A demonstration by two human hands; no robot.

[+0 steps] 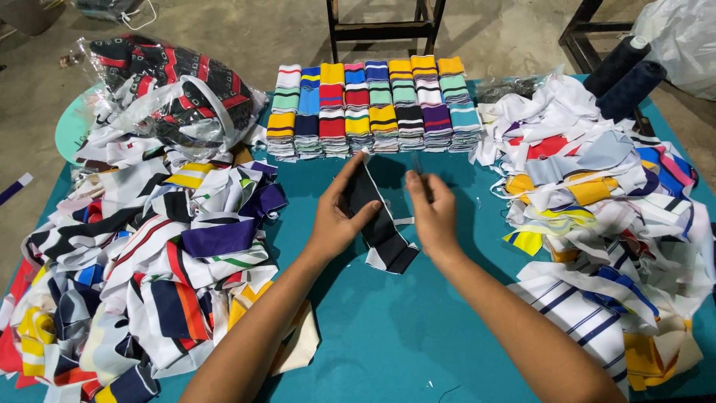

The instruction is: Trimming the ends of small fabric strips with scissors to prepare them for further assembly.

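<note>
Your left hand [337,216] grips a black, white-edged knit strip [379,224] over the teal surface [388,328]; your right hand [432,213] pinches small snips [416,166], it seems. Trimming appears underway; the next move calls for a steady strip.

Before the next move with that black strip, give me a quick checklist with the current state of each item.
1. Left hand grips the black strip: ok.
2. Right hand holds a small tool: cannot tell, too blurred.
3. Strip hangs over bare teal table, apart from both heaps: ok.
4. Folded stacks at the back stand neat: ok.
5. Left heap and right heap stay apart: ok.
</note>
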